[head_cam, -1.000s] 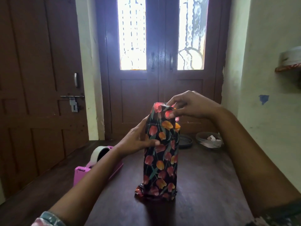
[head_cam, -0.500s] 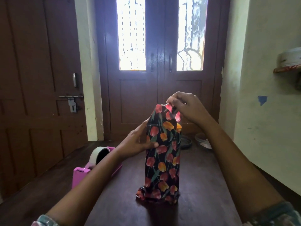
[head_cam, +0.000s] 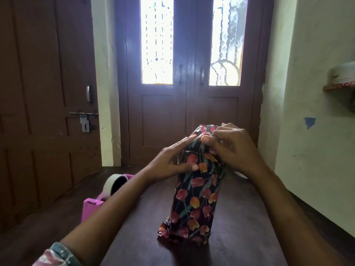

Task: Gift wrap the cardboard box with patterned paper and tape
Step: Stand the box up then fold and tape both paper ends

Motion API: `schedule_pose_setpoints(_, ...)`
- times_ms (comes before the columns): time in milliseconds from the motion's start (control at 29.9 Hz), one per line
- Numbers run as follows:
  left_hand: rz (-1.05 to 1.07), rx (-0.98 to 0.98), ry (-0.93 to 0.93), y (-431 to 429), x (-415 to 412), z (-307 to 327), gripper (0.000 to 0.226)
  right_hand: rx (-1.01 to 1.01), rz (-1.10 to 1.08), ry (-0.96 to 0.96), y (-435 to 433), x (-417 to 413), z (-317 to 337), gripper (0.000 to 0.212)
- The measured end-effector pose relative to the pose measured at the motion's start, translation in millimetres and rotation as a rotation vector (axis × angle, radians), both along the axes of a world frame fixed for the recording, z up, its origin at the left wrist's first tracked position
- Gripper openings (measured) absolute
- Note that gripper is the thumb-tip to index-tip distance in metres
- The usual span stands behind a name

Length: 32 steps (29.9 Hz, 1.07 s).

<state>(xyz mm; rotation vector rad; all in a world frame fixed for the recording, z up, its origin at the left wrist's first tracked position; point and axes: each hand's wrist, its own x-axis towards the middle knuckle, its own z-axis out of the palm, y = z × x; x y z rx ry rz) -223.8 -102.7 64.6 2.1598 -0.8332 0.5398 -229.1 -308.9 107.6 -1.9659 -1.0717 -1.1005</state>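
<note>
Patterned paper, dark with red and orange tulips, is wrapped around a tall cardboard box stood on end at the centre of a dark wooden table. The cardboard itself is wholly hidden by the paper. At the foot of the box the paper is crumpled outward against the tabletop.

The left hand is laid against the upper part of the box from 9 o'clock, with the fingers straight along the side and the thumb pressed flat on the near face. The right hand is clamped on the loose paper at the top from 3 o'clock, the fingers curled and the thumb pinched onto a fold. A glossy flap is left standing at 12 o'clock. The two hands are held close together, almost touching at the top.

A pink tape dispenser carrying a tape roll is set on the table at 9 o'clock of the box, well apart from it. A dark double door with two bright panes is seen at 12 o'clock. A wall shelf bearing a round container is seen at 2 o'clock.
</note>
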Motion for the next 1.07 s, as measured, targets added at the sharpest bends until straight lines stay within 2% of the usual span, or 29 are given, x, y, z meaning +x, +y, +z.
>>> schedule_pose_setpoints(67,0.000,0.038,-0.027,-5.2,0.5,2.7,0.076,0.021,-0.028,-0.020,-4.7,2.1,0.6,0.051)
schedule_pose_setpoints(134,0.017,0.102,-0.088,-8.2,-0.1,7.9,0.069,0.018,-0.075,-0.066,-8.7,3.7,1.6,0.054)
schedule_pose_setpoints(201,0.032,0.181,-0.130,-8.2,0.3,14.6,0.062,0.030,-0.121,-0.083,-11.8,4.7,1.8,0.051)
schedule_pose_setpoints(301,0.035,0.283,-0.098,-5.7,0.6,24.9,0.053,0.065,-0.173,-0.052,-13.7,3.6,1.9,0.047)
schedule_pose_setpoints(502,0.138,0.517,-0.060,3.6,0.5,44.9,0.052,0.062,-0.230,0.113,-7.1,-10.2,-9.9,0.026)
schedule_pose_setpoints(602,0.130,0.519,-0.077,-0.2,1.6,38.9,0.059,-0.004,-0.263,0.071,-2.2,-17.7,-17.4,0.036)
schedule_pose_setpoints(769,0.105,0.459,-0.037,-1.5,0.6,33.5,0.053,-0.083,-0.216,0.048,-7.3,-14.5,-26.6,0.030)
schedule_pose_setpoints(936,0.126,0.551,-0.061,0.6,-2.4,38.2,0.066,-0.238,-0.184,-0.039,-9.2,-12.8,-34.1,0.020)
schedule_pose_setpoints(1070,0.126,0.536,0.014,6.0,-6.4,37.1,0.065,-0.274,-0.114,0.067,-3.7,-19.9,-28.7,0.034)
